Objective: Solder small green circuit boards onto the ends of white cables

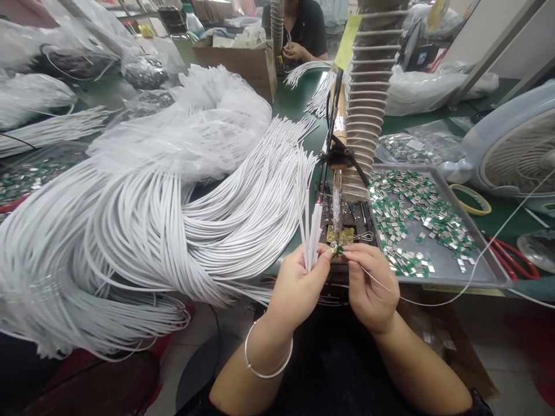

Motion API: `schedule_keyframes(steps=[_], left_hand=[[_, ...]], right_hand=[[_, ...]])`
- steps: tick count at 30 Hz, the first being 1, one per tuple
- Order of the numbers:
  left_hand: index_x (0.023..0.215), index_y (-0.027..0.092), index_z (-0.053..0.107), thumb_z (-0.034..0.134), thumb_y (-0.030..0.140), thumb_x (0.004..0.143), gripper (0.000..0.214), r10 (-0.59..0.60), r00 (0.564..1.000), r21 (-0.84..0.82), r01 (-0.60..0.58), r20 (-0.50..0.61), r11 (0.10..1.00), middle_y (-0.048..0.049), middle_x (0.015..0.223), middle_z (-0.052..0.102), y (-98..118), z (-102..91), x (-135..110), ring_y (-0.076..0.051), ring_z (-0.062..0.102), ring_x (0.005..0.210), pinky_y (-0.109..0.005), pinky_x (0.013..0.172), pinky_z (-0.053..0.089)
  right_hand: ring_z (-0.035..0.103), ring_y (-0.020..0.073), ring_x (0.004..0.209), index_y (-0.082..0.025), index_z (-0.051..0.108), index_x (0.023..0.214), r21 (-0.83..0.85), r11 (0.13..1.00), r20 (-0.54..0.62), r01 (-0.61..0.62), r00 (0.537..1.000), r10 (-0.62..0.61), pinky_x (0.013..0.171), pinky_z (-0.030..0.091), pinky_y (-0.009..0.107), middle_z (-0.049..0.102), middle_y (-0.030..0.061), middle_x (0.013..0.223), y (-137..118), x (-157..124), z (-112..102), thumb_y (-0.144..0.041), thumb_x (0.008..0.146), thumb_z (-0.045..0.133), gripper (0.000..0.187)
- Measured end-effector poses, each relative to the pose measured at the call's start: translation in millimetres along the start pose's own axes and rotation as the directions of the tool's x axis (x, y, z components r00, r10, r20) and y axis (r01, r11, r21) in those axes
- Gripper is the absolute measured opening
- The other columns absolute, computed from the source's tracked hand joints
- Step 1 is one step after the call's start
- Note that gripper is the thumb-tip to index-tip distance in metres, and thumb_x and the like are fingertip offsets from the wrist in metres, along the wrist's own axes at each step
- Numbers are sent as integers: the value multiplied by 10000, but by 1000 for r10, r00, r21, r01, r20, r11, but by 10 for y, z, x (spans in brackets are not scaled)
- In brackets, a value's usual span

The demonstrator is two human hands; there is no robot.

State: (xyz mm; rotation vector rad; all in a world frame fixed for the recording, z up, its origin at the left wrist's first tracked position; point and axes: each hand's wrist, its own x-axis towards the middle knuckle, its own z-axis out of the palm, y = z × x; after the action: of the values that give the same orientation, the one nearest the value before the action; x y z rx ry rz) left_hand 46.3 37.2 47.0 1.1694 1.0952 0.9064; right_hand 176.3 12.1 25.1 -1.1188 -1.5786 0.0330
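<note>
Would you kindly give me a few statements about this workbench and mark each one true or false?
1. The left hand holds a small bunch of white cables upright. True.
2. A silver bangle sits on the right arm. False: it is on the left arm.
3. A metal tray holds small green-and-silver pieces. True.
4. The metal tray lies left of the heap of white cables. False: it lies to the heap's right.
5. A thin white wire runs from the right hand. True.
</note>
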Motion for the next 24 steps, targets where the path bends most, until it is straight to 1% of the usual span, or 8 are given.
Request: schedule_keyframes(steps=[5,9,11,14,16,18,21,24], left_hand=[[861,173,559,507,386,852,219,-30,998,11,30,49,999,87,495,306,-94,17,-66,-70,263,439,-225,452,244],[810,171,552,430,449,883,312,-45,995,49,41,93,998,74,509,329,-158,21,-120,-81,299,453,-233,473,277],[750,165,554,402,460,894,362,-30,998,76,26,52,997,43,542,418,-186,2,-123,-96,396,511,-241,538,338],[745,152,583,412,447,895,372,22,998,71,-17,-65,997,-19,664,571,-239,-56,-110,-131,528,669,-266,690,399],[750,149,594,422,451,892,376,35,991,21,-33,-129,999,-33,692,595,-283,-96,-103,-131,539,695,-260,691,401],[751,157,582,440,465,883,364,17,990,-72,-28,-140,997,10,575,521,-325,-120,-102,-105,475,579,-234,575,363],[705,162,525,532,477,834,341,-38,998,-309,24,-41,951,69,511,381,-360,-115,-101,-53,290,437,-208,450,232],[678,142,520,652,418,767,318,-56,994,-460,92,90,883,52,600,430,-365,-87,-89,-22,277,442,-196,448,215]], right_hand=[[613,183,886,-188,593,972,-26,1000,21,-15,1000,15,753,534,354,618,77,923,-31,-69,-20,-58,814,478,234],[613,185,889,-189,586,994,7,1000,94,-17,995,16,757,540,352,614,79,927,-41,-160,-71,-67,821,468,243],[610,183,893,-188,576,1016,23,999,139,-28,990,24,758,542,349,607,84,939,-29,-224,-125,-61,822,466,257],[603,168,865,-186,559,1034,40,998,211,-44,977,35,732,547,319,594,82,925,3,-341,-233,-54,822,468,266],[603,161,841,-184,557,1026,45,997,271,-61,962,46,714,549,301,590,77,896,21,-423,-310,-61,829,465,249],[608,155,815,-181,557,1013,46,996,345,-82,936,61,701,552,287,594,73,873,28,-498,-383,-77,841,459,224],[615,149,779,-183,562,1006,28,995,433,-98,898,77,679,554,274,610,69,861,13,-568,-484,-99,851,461,204],[613,146,766,-187,575,1005,7,997,427,-83,901,72,652,546,262,604,65,861,-6,-565,-583,-93,843,472,213]])
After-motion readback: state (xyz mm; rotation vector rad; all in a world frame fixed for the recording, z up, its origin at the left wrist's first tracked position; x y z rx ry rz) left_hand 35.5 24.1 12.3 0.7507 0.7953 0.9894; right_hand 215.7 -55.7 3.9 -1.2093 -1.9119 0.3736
